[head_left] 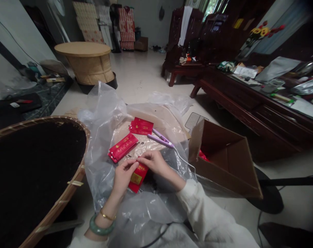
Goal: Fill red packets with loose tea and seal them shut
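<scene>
The red packet (pixel 137 178) is between the two hands, its far end at the fingertips and its gold-marked face slanting back toward the body. The left hand (pixel 123 175) is nearly closed, thumb and forefinger pinching that end; the right hand (pixel 156 163) is closed just as far, its fingertips pinching just beside; whether anything else is between them I cannot tell. A light, even pinch probably serves best here: fingertips level along the edge, drawn gently apart so the film lies flat without creases, the lower part left to hang straight. Just beyond the left hand lies one pile of red packets (pixel 123 147); farther ahead lies a second pile (pixel 142 126). Ahead of the right hand rests the purple iron (pixel 162 141), arms apart; as it may be hot, knuckles and plastic sheet (pixel 156 206) are best clear of its tips
</scene>
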Demonstrator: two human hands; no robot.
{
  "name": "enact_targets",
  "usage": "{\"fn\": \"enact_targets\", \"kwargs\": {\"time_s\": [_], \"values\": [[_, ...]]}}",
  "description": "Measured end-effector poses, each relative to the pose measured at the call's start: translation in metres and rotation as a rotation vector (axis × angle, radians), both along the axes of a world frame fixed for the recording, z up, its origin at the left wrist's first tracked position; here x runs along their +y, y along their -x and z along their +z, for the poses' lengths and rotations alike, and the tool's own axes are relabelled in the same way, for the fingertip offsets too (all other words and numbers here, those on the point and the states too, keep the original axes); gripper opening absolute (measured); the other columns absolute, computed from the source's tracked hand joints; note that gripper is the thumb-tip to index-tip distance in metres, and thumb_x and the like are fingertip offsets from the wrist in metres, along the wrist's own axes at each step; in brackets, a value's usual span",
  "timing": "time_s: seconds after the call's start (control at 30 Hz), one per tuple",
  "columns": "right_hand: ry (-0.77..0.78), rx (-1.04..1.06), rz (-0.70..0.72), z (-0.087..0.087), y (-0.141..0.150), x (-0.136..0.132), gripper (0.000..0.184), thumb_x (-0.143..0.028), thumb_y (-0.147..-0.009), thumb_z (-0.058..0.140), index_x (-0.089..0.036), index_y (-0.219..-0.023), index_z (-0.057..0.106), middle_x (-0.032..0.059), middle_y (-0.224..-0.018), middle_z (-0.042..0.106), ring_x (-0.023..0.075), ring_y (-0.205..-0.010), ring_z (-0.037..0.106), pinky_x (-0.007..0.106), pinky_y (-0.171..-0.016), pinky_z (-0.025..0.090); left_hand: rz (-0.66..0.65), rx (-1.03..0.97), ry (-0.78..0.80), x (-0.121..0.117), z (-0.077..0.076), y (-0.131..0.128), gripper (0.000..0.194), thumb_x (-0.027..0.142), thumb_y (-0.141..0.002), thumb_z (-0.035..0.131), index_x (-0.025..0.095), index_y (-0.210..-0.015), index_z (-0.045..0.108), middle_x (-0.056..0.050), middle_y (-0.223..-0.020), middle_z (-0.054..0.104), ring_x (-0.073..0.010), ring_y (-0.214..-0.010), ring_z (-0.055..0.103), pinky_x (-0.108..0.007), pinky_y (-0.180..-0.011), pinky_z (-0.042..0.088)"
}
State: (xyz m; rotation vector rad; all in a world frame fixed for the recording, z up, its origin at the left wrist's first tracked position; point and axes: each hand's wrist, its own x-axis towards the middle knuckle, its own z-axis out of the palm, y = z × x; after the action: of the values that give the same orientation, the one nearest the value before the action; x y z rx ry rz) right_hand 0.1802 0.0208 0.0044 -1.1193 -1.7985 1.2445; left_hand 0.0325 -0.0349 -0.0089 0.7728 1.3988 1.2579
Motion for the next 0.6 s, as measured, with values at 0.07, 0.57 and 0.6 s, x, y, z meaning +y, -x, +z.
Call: {"fn": "enact_targets", "kwargs": {"time_s": [0.07, 0.57, 0.6], "values": [[-0.016, 0.041, -0.018, 0.0, -0.002, 0.003, 0.027, -0.036, -0.083, 0.063, -0.015, -0.068, 0.07, 0.0014, -0.065, 0.065, 0.0131, -0.061, 0.055, 0.023, -0.059, 0.039, -0.104, -0.024, 0.047, -0.002, 0.0, 0.003, 0.056, 0.041, -0.051, 0.083, 0.014, -0.098, 0.066, -0.007, -0.087, 0.074, -0.0213, -0.08, 0.069, -0.03, -0.072, 0.054], [-0.091, 0.146, -0.124, -0.006, -0.013, 0.003, 0.032, -0.041, -0.086, 0.06, -0.015, -0.069, 0.069, 0.0024, -0.065, 0.067, 0.0141, -0.059, 0.057, 0.024, -0.058, 0.042, -0.568, 0.134, 0.115, -0.006, 0.024, 0.027, 0.051, 0.029, -0.054, 0.08, 0.013, -0.101, 0.067, -0.006, -0.095, 0.073, -0.0225, -0.085, 0.067, -0.031, -0.077, 0.053], [-0.13, 0.136, -0.112, -0.003, -0.012, 0.0, 0.032, -0.041, -0.087, 0.06, -0.016, -0.071, 0.07, 0.0028, -0.066, 0.068, 0.0145, -0.06, 0.058, 0.024, -0.06, 0.044, -0.558, 0.149, 0.087, -0.005, 0.025, 0.024, 0.056, 0.028, -0.052, 0.081, 0.014, -0.104, 0.066, -0.006, -0.099, 0.073, -0.0233, -0.089, 0.067, -0.032, -0.081, 0.053]]}}
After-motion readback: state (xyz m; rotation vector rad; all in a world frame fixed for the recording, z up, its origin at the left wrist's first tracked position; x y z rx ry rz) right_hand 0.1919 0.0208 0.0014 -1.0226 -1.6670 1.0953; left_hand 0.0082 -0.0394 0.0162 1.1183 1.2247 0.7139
